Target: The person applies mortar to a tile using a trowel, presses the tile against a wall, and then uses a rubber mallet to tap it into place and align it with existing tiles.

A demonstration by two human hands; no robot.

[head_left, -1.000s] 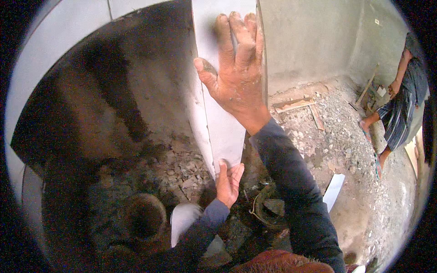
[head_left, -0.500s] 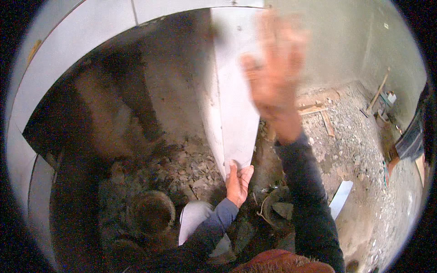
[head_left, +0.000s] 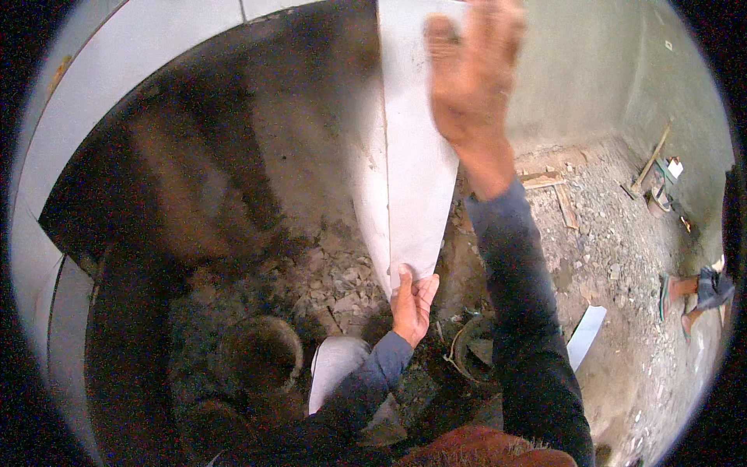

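A long white tile strip (head_left: 416,156) stands upright in front of me, with one side face lit and narrowing downward. My left hand (head_left: 414,307) grips its lower end, thumb on the front and fingers around the bottom edge. Up by the strip's right edge is my right hand (head_left: 475,86), slightly blurred. Its fingers point upward and apart, with the palm toward the strip; whether it touches is hard to tell. The top of that hand is cut off by the picture's edge.
A curved-looking white slab edge (head_left: 140,70) runs over a dark recess at left. Rubble (head_left: 334,280) covers the ground below, with a round bucket (head_left: 264,354) and another bucket (head_left: 475,350). At right lie a white offcut (head_left: 586,335), wood scraps (head_left: 566,206) and another person's legs (head_left: 681,289).
My right hand has shifted slightly up and is less blurred. My left hand keeps its hold on the strip. At the right edge, the other person's legs have come into clearer view.
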